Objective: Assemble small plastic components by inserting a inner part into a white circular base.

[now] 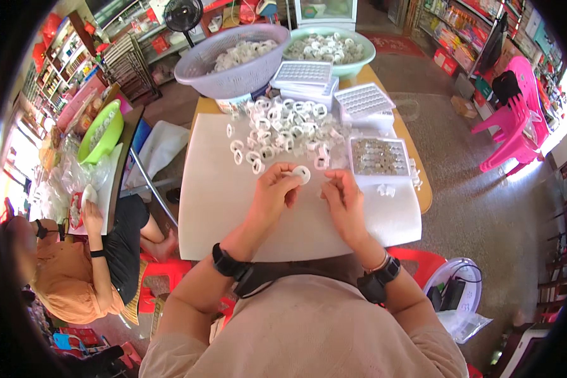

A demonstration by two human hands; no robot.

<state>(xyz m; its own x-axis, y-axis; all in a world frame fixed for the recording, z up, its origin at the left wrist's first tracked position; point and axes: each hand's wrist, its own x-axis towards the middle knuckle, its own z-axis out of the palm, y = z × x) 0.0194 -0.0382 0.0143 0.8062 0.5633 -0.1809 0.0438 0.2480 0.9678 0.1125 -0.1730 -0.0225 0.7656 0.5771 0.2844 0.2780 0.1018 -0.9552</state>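
Over the white-covered table, my left hand (276,188) pinches a small round white plastic part (302,173) between thumb and fingers. To its right, a short gap away, my right hand (344,200) has its thumb and fingertips drawn together; whatever they hold is too small to make out. Just beyond both hands spreads a loose pile of similar white ring-shaped parts (274,133). A shallow white tray (351,165) with rows of small metallic-looking pieces lies beside my right hand. Several tiny translucent bits (386,189) rest in front of that tray.
Two basins, one lilac (233,70) and one pale green (359,62), hold more white parts at the far edge. Stacked white trays (365,101) stand nearby. At the left, another person (75,271) sits at a side table with a lime-green basket (94,151). A pink chair (516,120) stands far right.
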